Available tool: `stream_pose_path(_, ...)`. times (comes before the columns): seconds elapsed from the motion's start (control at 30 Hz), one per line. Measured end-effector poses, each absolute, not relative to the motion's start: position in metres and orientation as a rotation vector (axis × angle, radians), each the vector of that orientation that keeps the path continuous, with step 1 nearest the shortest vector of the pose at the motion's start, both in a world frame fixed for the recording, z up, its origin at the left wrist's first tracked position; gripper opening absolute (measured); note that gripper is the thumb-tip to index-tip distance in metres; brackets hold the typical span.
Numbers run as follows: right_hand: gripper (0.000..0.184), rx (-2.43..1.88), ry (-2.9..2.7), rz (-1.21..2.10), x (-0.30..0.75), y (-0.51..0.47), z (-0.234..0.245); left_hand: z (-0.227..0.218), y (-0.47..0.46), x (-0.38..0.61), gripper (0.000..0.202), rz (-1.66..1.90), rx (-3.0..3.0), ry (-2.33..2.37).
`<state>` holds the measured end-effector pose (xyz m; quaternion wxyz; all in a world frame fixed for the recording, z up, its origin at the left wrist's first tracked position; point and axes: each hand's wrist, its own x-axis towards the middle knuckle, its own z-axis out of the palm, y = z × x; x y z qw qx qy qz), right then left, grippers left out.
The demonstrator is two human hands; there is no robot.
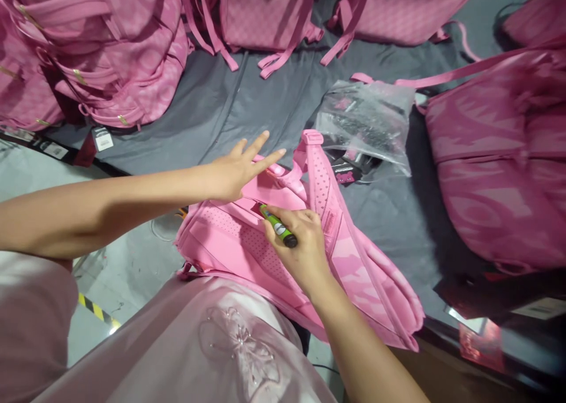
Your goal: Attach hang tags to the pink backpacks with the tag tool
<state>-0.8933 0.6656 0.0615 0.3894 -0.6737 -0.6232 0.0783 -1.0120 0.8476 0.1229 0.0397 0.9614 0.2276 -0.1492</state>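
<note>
A pink backpack (354,267) lies back-side up at the near edge of the grey-covered table (230,108), partly against my body. My right hand (300,243) rests on its padded back panel, fingers closed around a green lighter-like tool (277,226) with a black tip. My left hand (241,167) reaches over the bag's top near the shoulder strap (321,179), fingers stretched out and holding nothing.
Several more pink backpacks lie around: a pile at far left (110,55), others along the back (265,13), a darker one at right (495,155). A clear plastic bag (367,120) with dark tags sits beyond the bag. Floor with yellow-black tape (95,311) shows lower left.
</note>
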Motion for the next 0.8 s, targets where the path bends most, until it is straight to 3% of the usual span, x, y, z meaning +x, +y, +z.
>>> stream_pose_path(0.17,0.019,-1.696,-1.592,0.298,-0.898,0.664,0.069,0.135,0.849,-1.003,0.127,-0.69,2.891,0.703)
stream_pose_path(0.33,0.017,-1.648,-1.653,0.391,-0.903,0.664,0.074,0.136,0.854,-1.009,0.117,-0.607,2.923,0.623)
stream_pose_path(0.8,0.016,-1.734,-1.525,0.099,-0.923,0.679,0.064,0.124,0.864,-1.017,0.13,-0.466,2.868,0.708)
